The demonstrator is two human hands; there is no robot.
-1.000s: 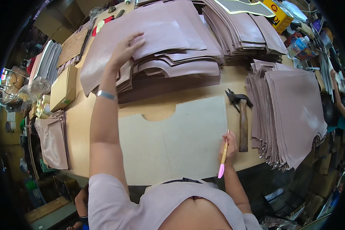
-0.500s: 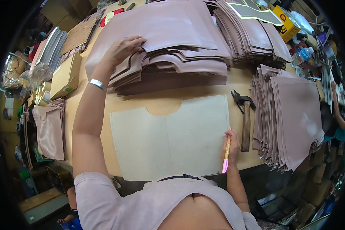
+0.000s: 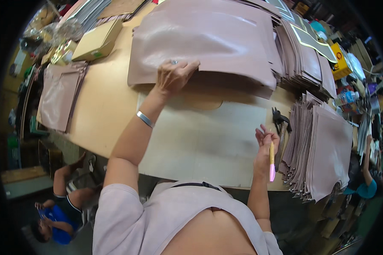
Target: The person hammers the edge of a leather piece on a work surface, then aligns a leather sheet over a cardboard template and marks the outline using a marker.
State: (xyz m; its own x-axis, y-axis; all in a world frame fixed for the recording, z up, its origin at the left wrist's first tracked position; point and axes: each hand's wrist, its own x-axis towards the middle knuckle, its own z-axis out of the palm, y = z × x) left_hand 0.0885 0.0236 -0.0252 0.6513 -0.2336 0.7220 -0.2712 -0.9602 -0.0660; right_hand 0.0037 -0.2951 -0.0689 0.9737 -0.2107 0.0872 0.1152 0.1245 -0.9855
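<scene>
Tan tabletop (image 3: 100, 97): we logged, nearest, pale template (image 3: 187, 148), lower centre; our right hand (image 3: 266, 142), right of centre, loosely holding a pen (image 3: 272, 163); our left hand (image 3: 174, 76), well apart, pinching the front edge of a mauve sheet (image 3: 204, 38), upper centre. Step, we judged: sheet-handling; next called for an even pull. Beyond: yellow box (image 3: 341, 63), upper right.

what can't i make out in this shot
All in the head view:
Sheets beneath the mauve leather-like top sheet: mostly hidden by it.
That sheet's far edge: partly cut off by upper picture edge.
Pale board, left edge: partly hidden by left forearm.
Hammer handle: partly covered by right hand.
Plastic bottle label: too small to read.
</scene>
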